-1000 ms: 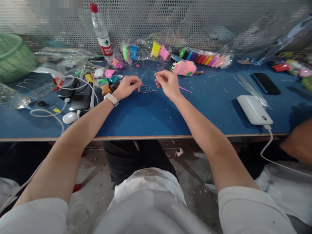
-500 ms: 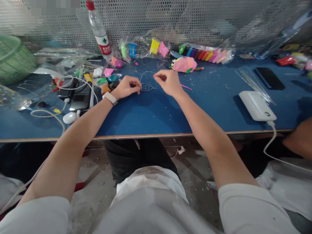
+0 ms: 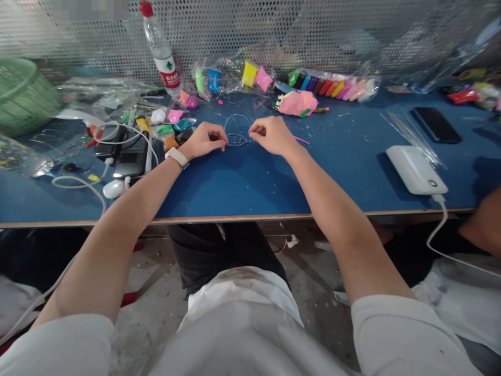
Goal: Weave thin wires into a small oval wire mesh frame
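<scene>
A thin wire frame [image 3: 236, 140], leaf-shaped with a mesh of fine wires, is held just above the blue table [image 3: 235, 193]. My left hand [image 3: 206, 140] pinches its left end between thumb and fingers. At the opposite side my right hand [image 3: 270, 134] has its thumb and fingertips pressed together on a fine wire that arcs up over the frame. The wire is so thin that its exact path into the right fingers is hard to see. Behind my right hand lies a pink clay figure [image 3: 298, 103] with green spots.
Left of my hands are clay packets [image 3: 171, 142], a black power bank [image 3: 131, 155] with white cables and a green basket [image 3: 23, 99]. A bottle [image 3: 164, 57] and clay sticks [image 3: 332, 89] stand along the mesh panel. To the right are a white power bank [image 3: 415, 169] and a phone [image 3: 436, 125].
My right hand has come slightly down and its fingers now close nearer the right tip of the wire frame. My left hand keeps its place.
</scene>
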The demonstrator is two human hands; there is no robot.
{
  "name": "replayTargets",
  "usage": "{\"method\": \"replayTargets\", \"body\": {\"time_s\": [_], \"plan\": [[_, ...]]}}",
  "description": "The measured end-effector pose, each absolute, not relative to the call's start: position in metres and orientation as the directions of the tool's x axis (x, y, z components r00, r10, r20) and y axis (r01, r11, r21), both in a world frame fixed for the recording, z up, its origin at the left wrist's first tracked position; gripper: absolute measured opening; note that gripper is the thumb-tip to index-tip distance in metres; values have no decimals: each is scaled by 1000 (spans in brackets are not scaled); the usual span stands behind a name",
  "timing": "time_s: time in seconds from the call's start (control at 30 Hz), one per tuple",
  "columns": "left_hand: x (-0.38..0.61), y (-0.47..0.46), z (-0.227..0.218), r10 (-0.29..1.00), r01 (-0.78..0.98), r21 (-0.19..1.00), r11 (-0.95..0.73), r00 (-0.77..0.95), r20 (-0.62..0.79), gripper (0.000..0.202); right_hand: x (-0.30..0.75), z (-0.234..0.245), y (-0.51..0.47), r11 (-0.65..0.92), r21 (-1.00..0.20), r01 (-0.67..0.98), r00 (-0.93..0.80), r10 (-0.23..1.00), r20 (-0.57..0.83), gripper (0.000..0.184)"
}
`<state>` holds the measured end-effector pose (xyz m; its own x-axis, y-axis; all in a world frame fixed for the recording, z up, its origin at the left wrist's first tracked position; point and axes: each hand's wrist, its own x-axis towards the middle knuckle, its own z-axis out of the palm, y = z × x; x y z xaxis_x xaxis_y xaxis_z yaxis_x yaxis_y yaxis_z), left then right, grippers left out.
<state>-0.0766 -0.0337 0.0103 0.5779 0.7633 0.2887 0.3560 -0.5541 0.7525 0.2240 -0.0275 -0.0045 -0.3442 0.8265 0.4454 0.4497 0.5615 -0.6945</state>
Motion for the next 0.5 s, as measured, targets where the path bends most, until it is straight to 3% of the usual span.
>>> {"method": "replayTargets", "body": {"time_s": [0.3, 0.5], "plan": [[-77, -35, 12, 767, 306, 770, -559, 545, 340, 24, 215, -5, -28, 584, -663, 468, -269, 809, 523, 28], [-72, -39, 12, 713, 360, 682, -636, 611, 343, 29, 199, -16, -28, 558, -655, 509, -234, 823, 518, 29]]}}
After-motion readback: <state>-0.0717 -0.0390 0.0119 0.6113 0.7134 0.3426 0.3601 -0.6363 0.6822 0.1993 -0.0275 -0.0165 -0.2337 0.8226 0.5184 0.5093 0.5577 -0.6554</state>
